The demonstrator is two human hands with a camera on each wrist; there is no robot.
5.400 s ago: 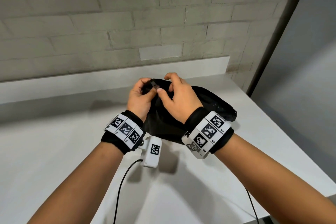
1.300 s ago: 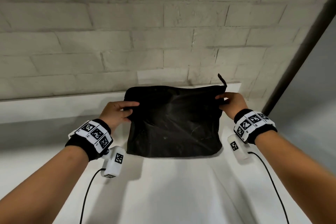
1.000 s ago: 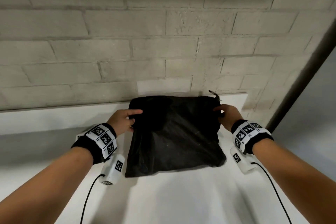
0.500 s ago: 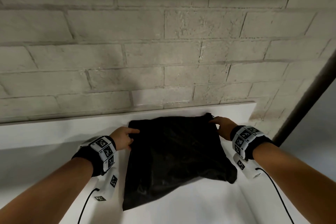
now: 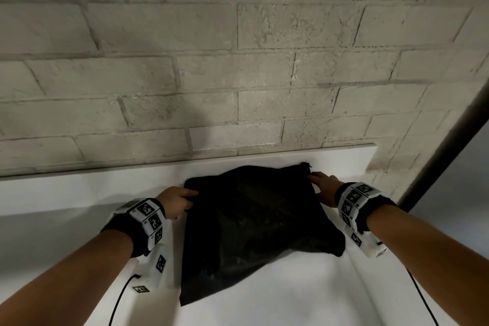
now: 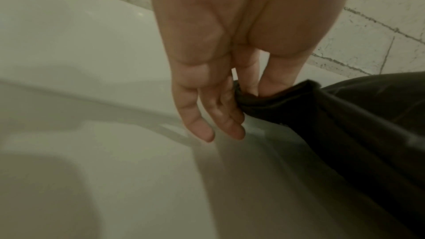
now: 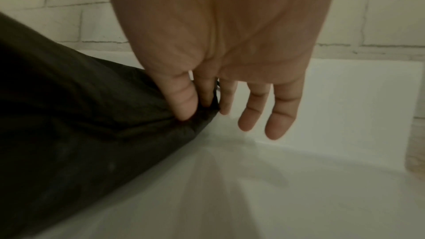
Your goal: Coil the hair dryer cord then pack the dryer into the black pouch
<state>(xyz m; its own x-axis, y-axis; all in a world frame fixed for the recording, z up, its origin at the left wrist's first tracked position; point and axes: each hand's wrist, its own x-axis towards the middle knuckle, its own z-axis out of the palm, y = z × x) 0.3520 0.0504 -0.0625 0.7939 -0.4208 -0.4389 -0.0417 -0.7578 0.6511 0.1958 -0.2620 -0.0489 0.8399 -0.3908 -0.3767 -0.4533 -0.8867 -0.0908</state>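
Observation:
The black pouch [image 5: 254, 222] lies on the white counter [image 5: 79, 219] near the back ledge, its near end draped toward me. My left hand [image 5: 176, 200] pinches the pouch's far left corner [image 6: 257, 97] between thumb and forefinger, the other fingers [image 6: 202, 115] hanging straight. My right hand [image 5: 324, 189] pinches the far right corner [image 7: 202, 108] the same way, by the zipper end. The pouch [image 7: 80, 115] looks closed along its top edge. The hair dryer and its cord are not in view.
A grey brick wall [image 5: 238, 61] rises right behind the counter's raised white back ledge [image 5: 105, 180]. The counter's right end meets a dark vertical post [image 5: 449, 140]. Thin black cables [image 5: 119, 299] run from the wrist cameras.
Both hands have carried the pouch by its top corners away from me toward the back ledge, and it has settled lower onto the counter. Earlier both hands worked at the pouch's zipper.

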